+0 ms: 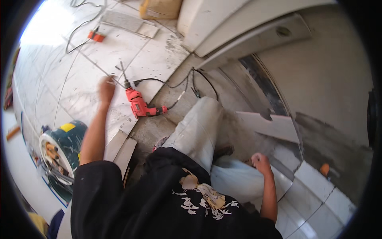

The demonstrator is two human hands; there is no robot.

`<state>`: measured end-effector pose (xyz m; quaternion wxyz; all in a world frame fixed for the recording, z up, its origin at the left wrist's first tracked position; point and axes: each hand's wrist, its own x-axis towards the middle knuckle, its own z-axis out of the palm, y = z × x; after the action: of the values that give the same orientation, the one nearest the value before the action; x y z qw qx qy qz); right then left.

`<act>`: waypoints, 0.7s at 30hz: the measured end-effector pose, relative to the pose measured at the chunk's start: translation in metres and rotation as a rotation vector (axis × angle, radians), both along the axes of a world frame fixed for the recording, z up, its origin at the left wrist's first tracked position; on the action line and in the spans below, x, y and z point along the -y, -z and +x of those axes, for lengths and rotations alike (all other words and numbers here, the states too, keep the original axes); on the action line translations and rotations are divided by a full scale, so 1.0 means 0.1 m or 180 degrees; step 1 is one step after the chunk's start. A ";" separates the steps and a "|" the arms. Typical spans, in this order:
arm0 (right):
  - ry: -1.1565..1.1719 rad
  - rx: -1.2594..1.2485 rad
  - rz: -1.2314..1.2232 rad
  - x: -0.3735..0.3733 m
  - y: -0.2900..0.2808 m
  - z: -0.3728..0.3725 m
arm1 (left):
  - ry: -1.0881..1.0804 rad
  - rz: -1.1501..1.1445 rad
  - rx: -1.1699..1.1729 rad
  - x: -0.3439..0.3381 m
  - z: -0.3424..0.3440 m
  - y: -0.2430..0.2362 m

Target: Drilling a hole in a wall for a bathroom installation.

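My left hand [106,88] is stretched out over the white floor tiles and is blurred. It hovers just left of the bit of a red power drill [139,104], apart from it, and I cannot make out its fingers. The drill lies on the floor with its black cord [175,84] trailing to the right. My right hand [260,162] is curled into a fist low on the right, resting by my white trouser leg [199,127] and the laid tiles; nothing shows in it.
A cut white tile [270,125] with a notch lies on the grey mortar bed. Loose tile strips [121,149] sit by my left arm, beside a green and white cutting machine [59,153]. A cardboard box [159,8], an orange plug [96,36] and a small orange object [324,169] are further off.
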<state>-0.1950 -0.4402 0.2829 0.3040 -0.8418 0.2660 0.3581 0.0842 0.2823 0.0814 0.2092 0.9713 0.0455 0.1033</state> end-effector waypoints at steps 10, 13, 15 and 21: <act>-0.0217 0.0781 -0.0696 -0.82 -0.41 -0.13 | 0.0991 0.0260 -0.1421 1.85 0.34 0.53; -0.0118 0.1350 -0.0308 -1.57 -0.57 0.53 | 0.0994 -0.0277 -0.1432 1.77 0.52 0.34; -0.0667 0.2316 -0.0074 -1.90 -0.38 0.89 | 0.1140 0.0527 -0.1582 1.83 0.44 0.33; -0.1314 0.2455 0.0928 -3.09 0.00 2.16 | 0.1376 0.1083 -0.1145 1.59 0.13 0.61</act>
<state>0.0210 -0.1314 0.2829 0.4183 -0.8974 -0.0929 0.1055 0.0976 0.1230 0.0204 0.0496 0.9822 -0.1435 -0.1106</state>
